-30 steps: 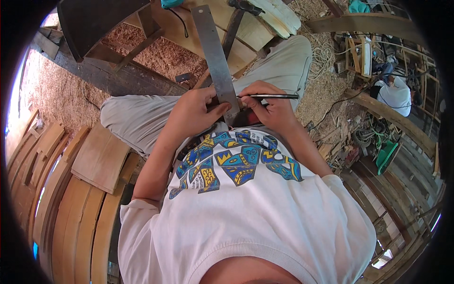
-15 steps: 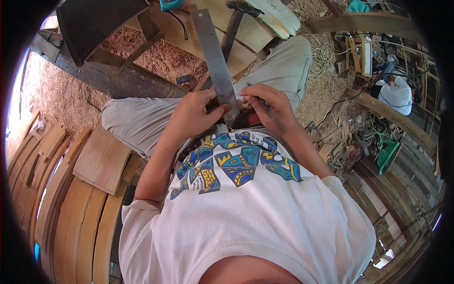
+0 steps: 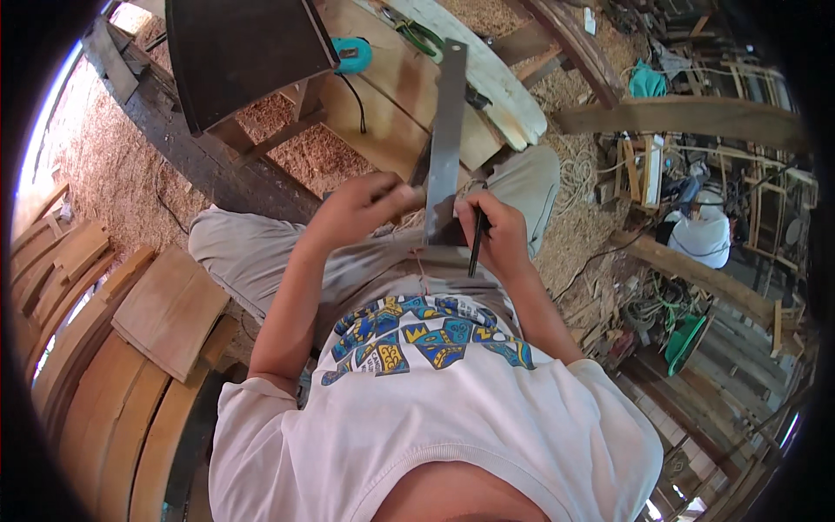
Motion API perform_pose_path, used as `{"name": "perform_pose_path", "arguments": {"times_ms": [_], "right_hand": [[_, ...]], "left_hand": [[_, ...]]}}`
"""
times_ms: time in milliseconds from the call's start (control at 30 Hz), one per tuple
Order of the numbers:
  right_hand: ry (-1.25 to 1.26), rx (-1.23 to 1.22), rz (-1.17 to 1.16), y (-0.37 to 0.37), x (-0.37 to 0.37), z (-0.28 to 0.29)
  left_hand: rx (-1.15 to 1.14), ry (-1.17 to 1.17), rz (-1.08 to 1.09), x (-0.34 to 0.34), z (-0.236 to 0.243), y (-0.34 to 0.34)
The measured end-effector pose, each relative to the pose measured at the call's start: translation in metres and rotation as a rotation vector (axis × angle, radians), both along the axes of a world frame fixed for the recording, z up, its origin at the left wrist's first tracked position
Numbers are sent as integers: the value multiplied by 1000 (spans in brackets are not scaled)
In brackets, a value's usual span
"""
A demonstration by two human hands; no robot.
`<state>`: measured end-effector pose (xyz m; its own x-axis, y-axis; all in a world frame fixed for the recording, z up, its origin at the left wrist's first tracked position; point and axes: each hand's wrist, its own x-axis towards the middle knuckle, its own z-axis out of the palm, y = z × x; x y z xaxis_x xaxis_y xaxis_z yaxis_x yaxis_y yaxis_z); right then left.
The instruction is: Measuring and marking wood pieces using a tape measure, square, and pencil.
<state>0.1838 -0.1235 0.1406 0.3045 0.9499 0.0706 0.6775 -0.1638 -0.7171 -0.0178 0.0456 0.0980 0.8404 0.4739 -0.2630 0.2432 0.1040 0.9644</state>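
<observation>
A long flat steel blade (image 3: 447, 130), with a hole near its far end, stretches away from my lap between my hands. Its look is that of a saw blade; no handle shows. My right hand (image 3: 497, 228) lies just right of its near end, fingers closed round a thin black stick-like tool (image 3: 474, 248) pointing toward my body. Whether that hand also touches the blade I cannot make out. On the blade's left is my left hand (image 3: 365, 207), its fingers bent toward the steel and smeared by motion. My crossed legs in grey trousers (image 3: 252, 252) lie beneath both hands.
Beyond my lap are wooden boards (image 3: 383, 117), a teal tape measure (image 3: 351, 56) and green-handled pliers (image 3: 421, 36). A dark panel (image 3: 252, 52) stands far left. Stacked planks (image 3: 170, 313) fill the near left. Wood shavings (image 3: 113, 165) cover the floor; a beam (image 3: 687, 122) crosses at right.
My left hand has come off the blade's near end. The blade has swung more upright in the view. In my right hand the black tool now shows plainly. The whole view has shifted.
</observation>
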Motion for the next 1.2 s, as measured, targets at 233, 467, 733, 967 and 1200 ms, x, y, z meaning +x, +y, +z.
{"name": "perform_pose_path", "arguments": {"times_ms": [233, 467, 733, 967, 1200], "right_hand": [[-231, -10, 18, 100, 37, -38], [-463, 26, 89, 201, 69, -93], [-480, 42, 108, 248, 84, -126], [-490, 144, 128, 264, 101, -120], [-596, -30, 248, 306, 98, -103]], "left_hand": [[-381, -228, 415, -13, -53, 32], [-416, -268, 471, -2, -66, 28], [-410, -199, 486, 3, -83, 27], [-467, -217, 468, 6, -85, 28], [-343, -257, 536, 14, -107, 21]]}}
